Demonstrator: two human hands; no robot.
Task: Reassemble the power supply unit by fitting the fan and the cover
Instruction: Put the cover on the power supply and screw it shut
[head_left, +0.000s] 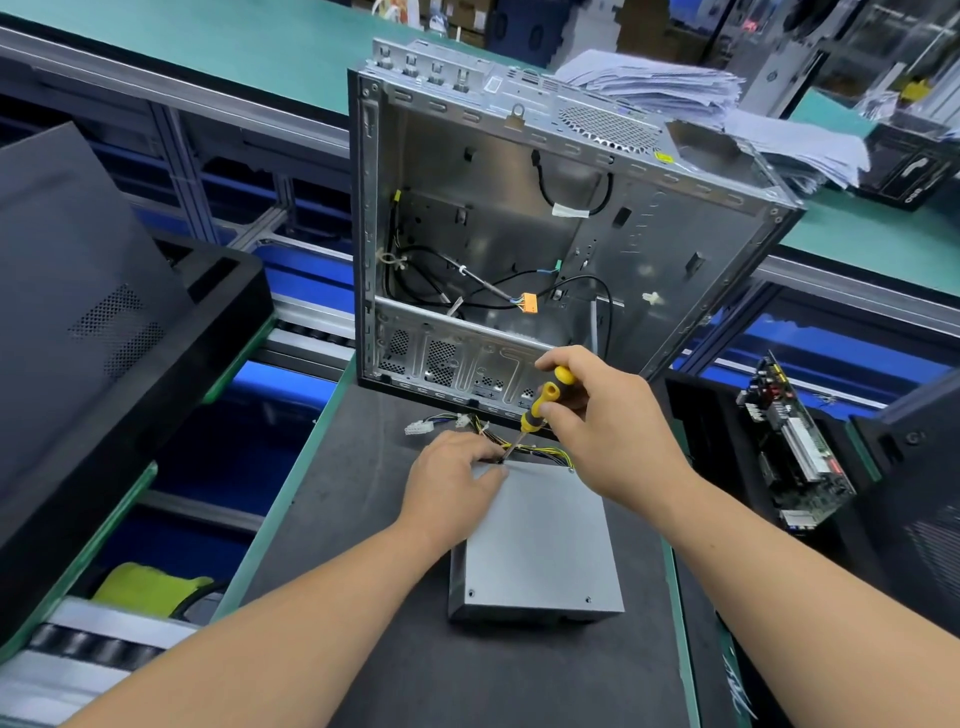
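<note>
At frame centre the power supply unit (540, 545) lies on the mat (395, 649), the open computer case (519, 234) standing behind it above, a circuit board (795, 447) at right, papers (675, 88) at upper right.
</note>
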